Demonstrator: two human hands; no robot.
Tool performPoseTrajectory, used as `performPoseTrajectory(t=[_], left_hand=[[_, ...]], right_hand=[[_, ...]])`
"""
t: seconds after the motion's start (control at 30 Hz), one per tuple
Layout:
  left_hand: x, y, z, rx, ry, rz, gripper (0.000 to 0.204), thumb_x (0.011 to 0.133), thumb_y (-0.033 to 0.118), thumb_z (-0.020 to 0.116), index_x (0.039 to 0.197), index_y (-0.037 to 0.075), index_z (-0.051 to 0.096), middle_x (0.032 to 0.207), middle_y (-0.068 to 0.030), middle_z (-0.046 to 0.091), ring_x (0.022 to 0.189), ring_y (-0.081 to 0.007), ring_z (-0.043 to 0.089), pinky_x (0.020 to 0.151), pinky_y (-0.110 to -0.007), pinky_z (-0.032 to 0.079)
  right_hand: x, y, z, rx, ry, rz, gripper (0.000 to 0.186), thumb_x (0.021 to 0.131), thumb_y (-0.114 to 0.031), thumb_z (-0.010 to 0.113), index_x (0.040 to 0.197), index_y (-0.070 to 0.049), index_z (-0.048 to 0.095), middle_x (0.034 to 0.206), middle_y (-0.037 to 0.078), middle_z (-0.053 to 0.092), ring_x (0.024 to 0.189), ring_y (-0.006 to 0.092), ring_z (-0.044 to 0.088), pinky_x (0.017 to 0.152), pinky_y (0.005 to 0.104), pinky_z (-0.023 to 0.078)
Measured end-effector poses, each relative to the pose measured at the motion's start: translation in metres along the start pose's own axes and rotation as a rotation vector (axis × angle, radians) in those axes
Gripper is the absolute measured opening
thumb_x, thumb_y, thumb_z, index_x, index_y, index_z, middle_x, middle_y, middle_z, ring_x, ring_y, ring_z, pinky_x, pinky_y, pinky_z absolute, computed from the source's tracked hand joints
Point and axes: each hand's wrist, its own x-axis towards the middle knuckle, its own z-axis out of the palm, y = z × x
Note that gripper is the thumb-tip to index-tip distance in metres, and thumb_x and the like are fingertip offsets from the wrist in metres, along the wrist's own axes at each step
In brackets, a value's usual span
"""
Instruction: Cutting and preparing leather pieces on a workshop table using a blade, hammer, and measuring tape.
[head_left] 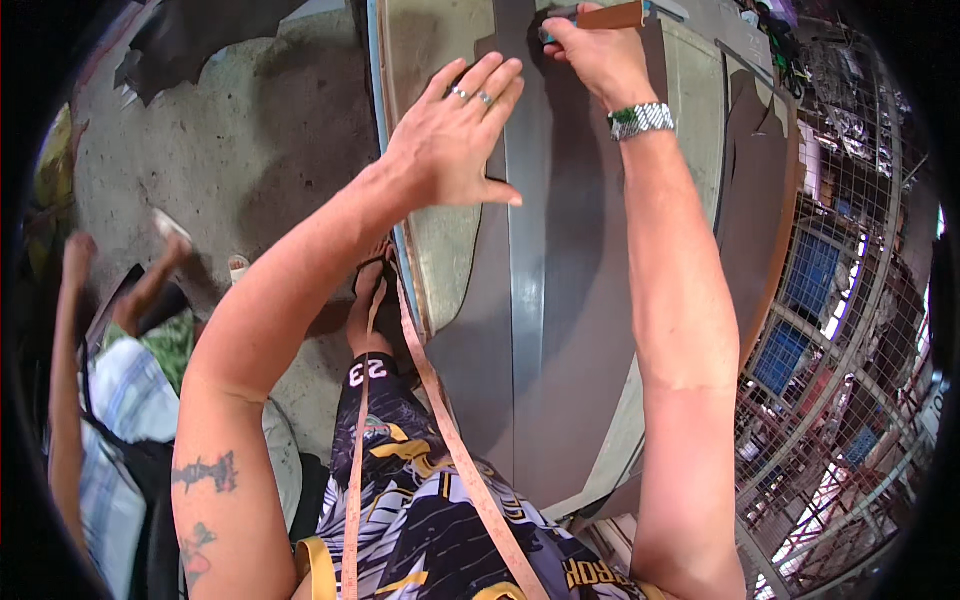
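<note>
My left hand (pixel 455 125) hovers over or rests on the near-left part of the work table (pixel 445 250), fingers stretched and thumb out, with two rings on it. Nothing is in it. Beside it a long, shiny grey flat strip (pixel 526 270) runs lengthwise over a dark brown sheet (pixel 585 290), which looks like leather. Toward the far end, my right hand (pixel 600 60) is closed around a small tool with a teal part, mostly hidden by the fingers. A brown block-like piece (pixel 612 16) shows right by its knuckles. A pink measuring tape (pixel 455 430) hangs down in front of me.
Another dark brown piece (pixel 752 180) lies along the table's right side. Metal wire racking (pixel 850 270) stands right of the table. At left, a person (pixel 130 400) sits or crouches low. A dark ragged-edged sheet (pixel 190 40) lies on the concrete floor (pixel 150 150).
</note>
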Motion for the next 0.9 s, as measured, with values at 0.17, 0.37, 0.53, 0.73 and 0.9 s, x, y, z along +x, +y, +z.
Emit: performPoseTrajectory(t=[0.17, 0.37, 0.53, 0.73, 0.9], left_hand=[[-0.001, -0.001, 0.005, 0.042, -0.012, -0.011, 0.118, 0.067, 0.067, 0.077, 0.150, -0.003, 0.033, 0.160, -0.0146, 0.029, 0.151, -0.0291, 0.021, 0.124, -0.047, 0.016], [-0.001, -0.001, 0.010, 0.066, 0.004, -0.011, 0.117, 0.067, 0.066, 0.077, 0.150, -0.003, 0.032, 0.160, -0.0144, 0.028, 0.151, -0.0291, 0.021, 0.124, -0.047, 0.017], [0.001, 0.003, -0.008, 0.070, -0.014, -0.007, 0.114, 0.070, 0.066, 0.075, 0.150, -0.004, 0.034, 0.160, -0.0166, 0.029, 0.151, -0.0297, 0.022, 0.123, -0.046, 0.017], [0.000, -0.006, 0.001, 0.085, 0.035, 0.044, 0.120, 0.067, 0.065, 0.076, 0.146, -0.012, 0.032, 0.157, -0.0266, 0.030, 0.150, -0.0373, 0.022, 0.123, -0.048, 0.015], [0.006, 0.008, 0.005, 0.140, -0.009, 0.064, 0.120, 0.069, 0.068, 0.073, 0.147, -0.013, 0.031, 0.157, -0.0272, 0.029, 0.150, -0.0379, 0.022, 0.123, -0.047, 0.014]], right_hand=[[-0.015, -0.016, 0.000, -0.038, 0.041, 0.068, 0.015, 0.079, -0.013, 0.068, 0.074, 0.000, 0.063, 0.066, 0.008, 0.067, 0.059, 0.0155, 0.064, 0.055, 0.0306, 0.050], [-0.042, -0.002, -0.002, -0.056, 0.029, 0.047, 0.015, 0.080, -0.014, 0.065, 0.076, 0.000, 0.064, 0.071, 0.015, 0.070, 0.064, 0.0256, 0.068, 0.059, 0.0375, 0.054], [-0.109, 0.027, -0.011, -0.269, 0.006, 0.031, 0.030, 0.083, -0.034, 0.065, 0.086, -0.004, 0.065, 0.073, 0.011, 0.070, 0.072, 0.0286, 0.070, 0.068, 0.0396, 0.053], [-0.255, 0.029, -0.013, -0.421, 0.041, 0.081, 0.020, 0.088, -0.023, 0.068, 0.093, -0.003, 0.066, 0.079, 0.013, 0.069, 0.072, 0.0289, 0.069, 0.067, 0.0388, 0.052], [-0.303, 0.055, -0.021, -0.280, 0.102, 0.160, 0.019, 0.088, -0.021, 0.070, 0.087, -0.004, 0.063, 0.071, 0.011, 0.065, 0.064, 0.0224, 0.064, 0.062, 0.0353, 0.050]])
